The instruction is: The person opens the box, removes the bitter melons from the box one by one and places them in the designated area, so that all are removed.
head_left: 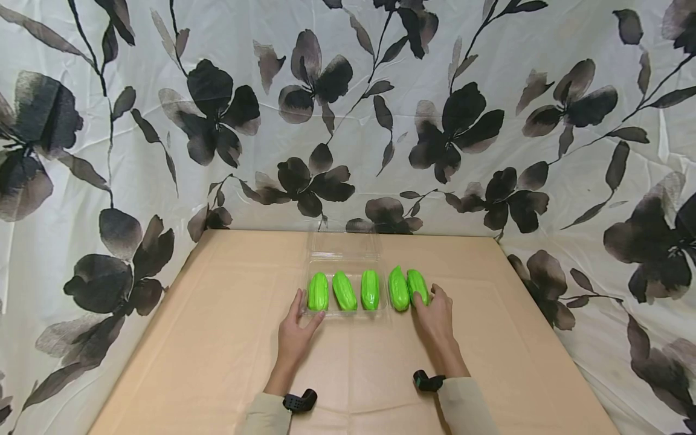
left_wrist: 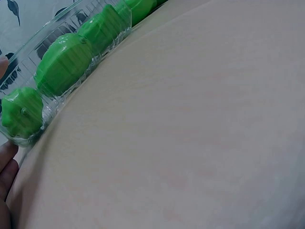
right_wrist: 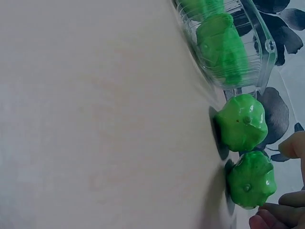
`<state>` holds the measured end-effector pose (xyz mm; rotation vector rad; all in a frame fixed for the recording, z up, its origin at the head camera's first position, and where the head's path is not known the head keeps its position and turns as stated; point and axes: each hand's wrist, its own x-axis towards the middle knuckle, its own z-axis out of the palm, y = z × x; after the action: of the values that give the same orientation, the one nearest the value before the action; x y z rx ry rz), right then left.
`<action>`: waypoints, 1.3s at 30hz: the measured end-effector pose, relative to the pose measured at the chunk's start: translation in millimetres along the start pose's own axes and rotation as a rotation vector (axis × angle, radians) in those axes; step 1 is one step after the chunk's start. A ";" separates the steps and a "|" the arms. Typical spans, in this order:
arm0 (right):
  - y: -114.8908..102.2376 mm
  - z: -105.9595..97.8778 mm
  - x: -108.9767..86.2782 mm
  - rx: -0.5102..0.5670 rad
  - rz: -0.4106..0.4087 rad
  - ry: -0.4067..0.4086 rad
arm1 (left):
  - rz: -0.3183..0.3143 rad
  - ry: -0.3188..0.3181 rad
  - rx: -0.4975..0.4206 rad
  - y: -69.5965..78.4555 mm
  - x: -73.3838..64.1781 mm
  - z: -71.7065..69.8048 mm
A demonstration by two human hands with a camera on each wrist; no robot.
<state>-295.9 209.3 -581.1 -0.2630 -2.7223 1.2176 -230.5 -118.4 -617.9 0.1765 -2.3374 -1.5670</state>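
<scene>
A clear plastic clamshell box (head_left: pixel 348 266) stands with its lid raised at the back. Inside lie three bright green, ridged toy cucumbers (head_left: pixel 370 290), side by side. My left hand (head_left: pixel 295 335) holds the box at its front left corner, thumb along the front, fingers at the left side. To the right of the box, two more toy cucumbers lie on the table, one nearer the box (head_left: pixel 399 289) and one farther right (head_left: pixel 417 285). My right hand (head_left: pixel 437 317) is over the farther one, thumb and fingers spread around it; a gap shows by the thumb in the right wrist view.
The tan-covered table (head_left: pixel 217 374) runs back to a floral cloth (head_left: pixel 380 121) hanging behind and at both sides. Each wrist wears a black device, one on the left (head_left: pixel 300 401) and one on the right (head_left: pixel 428 381).
</scene>
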 end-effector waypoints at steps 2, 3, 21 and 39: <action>-1.4 -0.8 -0.1 0.008 -0.005 0.000 | 0.001 0.001 0.001 -0.1 0.1 -0.1; -2.3 -1.4 -0.2 0.012 -0.008 0.000 | 0.001 0.002 0.001 0.0 0.2 -0.1; -25.8 -4.2 -3.9 0.059 -0.060 0.042 | -0.004 -0.006 0.007 -0.4 0.6 -1.1; -53.9 1.9 -9.5 0.092 -0.114 -0.005 | -0.003 -0.003 0.007 -0.7 0.9 -0.5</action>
<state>-292.4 170.5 -542.6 -0.0927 -2.6355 1.3081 -231.3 -119.4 -618.2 0.1798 -2.3463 -1.5613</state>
